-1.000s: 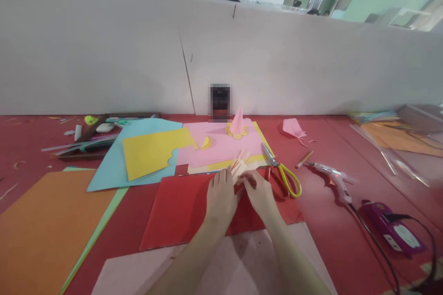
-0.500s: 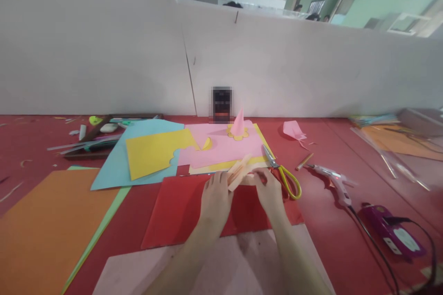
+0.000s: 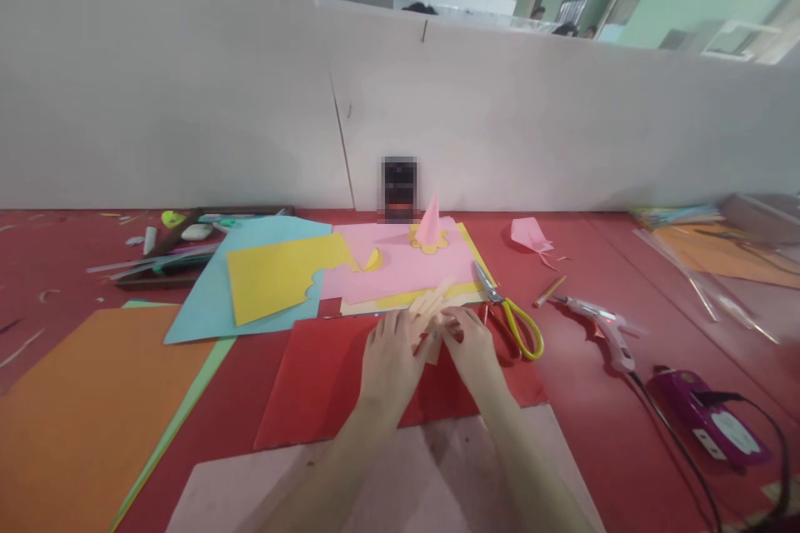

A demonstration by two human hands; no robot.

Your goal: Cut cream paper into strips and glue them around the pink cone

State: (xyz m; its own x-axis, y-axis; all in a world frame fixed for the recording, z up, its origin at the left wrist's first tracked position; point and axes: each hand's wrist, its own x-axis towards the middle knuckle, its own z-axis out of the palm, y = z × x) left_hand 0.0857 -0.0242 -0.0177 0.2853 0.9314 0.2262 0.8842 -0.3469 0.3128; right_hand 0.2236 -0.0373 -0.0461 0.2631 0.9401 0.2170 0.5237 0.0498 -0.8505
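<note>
The paper [image 3: 430, 305] lay between the two hands, over the far edge of the red sheet [image 3: 325, 383] on the bench [image 3: 581, 416]. Its long axis ran away from the person, leaning somewhat right, with the strip ends pointing at the pink sheet [image 3: 406, 266]; a short flap pointed back toward the person between the hands. The left hand [image 3: 391, 358] had its grip clamped on the paper's left side; the right hand [image 3: 473, 350] had its grip pinched on the right edge. Half a second earlier the right hand had been farther right, well apart from the left; it had since come in close beside it, and the flap had appeared. The paper looked pale cream, in narrow, overlapping, fanned strips. The scissors [image 3: 497, 296] lay just beyond the right hand.
</note>
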